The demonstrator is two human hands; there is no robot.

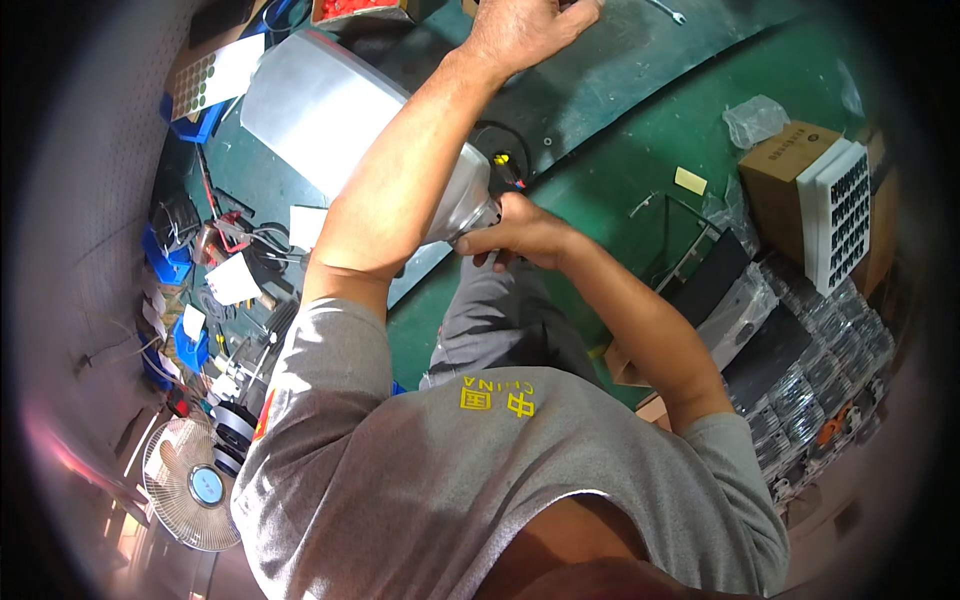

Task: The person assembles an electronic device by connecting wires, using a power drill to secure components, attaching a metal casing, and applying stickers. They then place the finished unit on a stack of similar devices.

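Nearest to us is our own grey shirt (560,460), with yellow marks across it and grey trousers (505,320) beyond. Our left forearm crosses in front of a large silver-grey canister (320,110), hiding its middle. The canister slants over the green worktop (630,70), its broad body toward the upper left and its tapered end toward us, by the worktop's near edge. We cannot tell whether it rests fully on the surface.

Our right hand (525,232) has its grip closed around the narrow neck of the canister, thumb along the near side. Our left hand (530,32) is beyond the canister at the upper edge of view; its fingers are partly cut off, so we cannot tell whether that grip is clenched or released.

Near the neck we see a dark cable (505,160) with yellow and red ends, and a small ring (547,141). Farther off lie a spanner (676,16) and a box of red pieces (355,8). To our left are a sheet of green round stickers (205,80), blue bins (168,265), and a fan (206,487). To our right, over the green floor (610,170), we see a yellow slip (690,180), a plastic bag (755,122) and a cardboard box (785,165).
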